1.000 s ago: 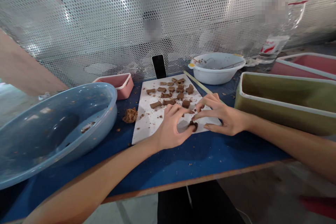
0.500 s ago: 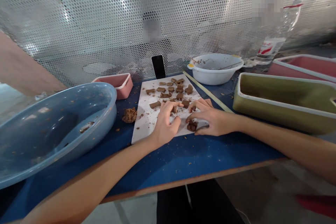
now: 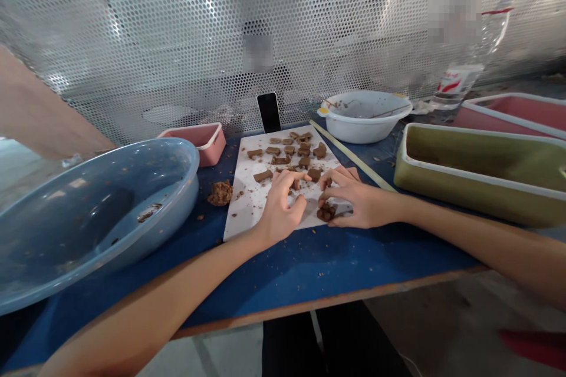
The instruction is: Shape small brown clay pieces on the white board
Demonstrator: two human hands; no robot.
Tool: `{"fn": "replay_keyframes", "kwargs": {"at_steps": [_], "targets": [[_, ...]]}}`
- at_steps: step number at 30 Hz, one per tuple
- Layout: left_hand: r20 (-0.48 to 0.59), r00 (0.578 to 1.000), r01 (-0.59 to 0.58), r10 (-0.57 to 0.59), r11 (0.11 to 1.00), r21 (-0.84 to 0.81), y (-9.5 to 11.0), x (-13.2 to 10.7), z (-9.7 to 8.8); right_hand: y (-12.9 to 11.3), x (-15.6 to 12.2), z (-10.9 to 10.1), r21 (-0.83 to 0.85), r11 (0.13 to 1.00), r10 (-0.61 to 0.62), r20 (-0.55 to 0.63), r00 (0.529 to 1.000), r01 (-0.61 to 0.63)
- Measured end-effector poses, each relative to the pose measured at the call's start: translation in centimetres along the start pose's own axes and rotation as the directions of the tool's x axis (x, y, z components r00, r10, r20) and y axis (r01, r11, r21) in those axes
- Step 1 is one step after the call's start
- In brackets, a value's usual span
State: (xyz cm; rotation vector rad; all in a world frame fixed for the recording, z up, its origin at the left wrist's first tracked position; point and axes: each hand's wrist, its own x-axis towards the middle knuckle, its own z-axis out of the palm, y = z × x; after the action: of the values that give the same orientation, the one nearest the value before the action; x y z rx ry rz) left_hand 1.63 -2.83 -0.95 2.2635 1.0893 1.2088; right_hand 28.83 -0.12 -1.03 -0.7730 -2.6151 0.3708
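Observation:
A white cutting board (image 3: 248, 200) lies on the blue table (image 3: 309, 265) with several small brown dough shapes (image 3: 287, 153) on its far half. My left hand (image 3: 280, 209) rests on the board's near edge, fingers curled and reaching to a dough piece (image 3: 295, 184). My right hand (image 3: 354, 197) lies beside it, fingers bent over a brown dough lump (image 3: 326, 212) at the board's near right corner, thumb and fingertips touching it. A crumbly dough ball (image 3: 220, 193) sits on the table left of the board.
A large blue basin (image 3: 88, 212) fills the left. A pink box (image 3: 198, 141), a black phone (image 3: 268, 112), a white bowl (image 3: 365, 115), a long stick (image 3: 354, 156), a green tray (image 3: 481, 171), a pink tray (image 3: 517, 107) and a plastic bottle (image 3: 460, 76) ring the board. Perforated metal screen behind.
Both hands slid a little away from me over the board. The dough lump moved from my left thumb to under my right fingers.

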Motion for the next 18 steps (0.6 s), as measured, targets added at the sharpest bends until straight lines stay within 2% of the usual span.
{"fn": "replay_keyframes", "kwargs": {"at_steps": [7, 18], "targets": [[0.014, 1.000, 0.006, -0.006, 1.000, -0.001, 0.11, 0.06, -0.06, 0.06, 0.05, 0.12, 0.028, 0.999, 0.041, -0.007, 0.999, -0.041], [0.013, 1.000, 0.000, 0.000, 1.000, -0.012, 0.06, 0.05, -0.13, 0.22, -0.06, 0.31, 0.023, 1.000, 0.023, -0.044, 0.999, -0.022]]}}
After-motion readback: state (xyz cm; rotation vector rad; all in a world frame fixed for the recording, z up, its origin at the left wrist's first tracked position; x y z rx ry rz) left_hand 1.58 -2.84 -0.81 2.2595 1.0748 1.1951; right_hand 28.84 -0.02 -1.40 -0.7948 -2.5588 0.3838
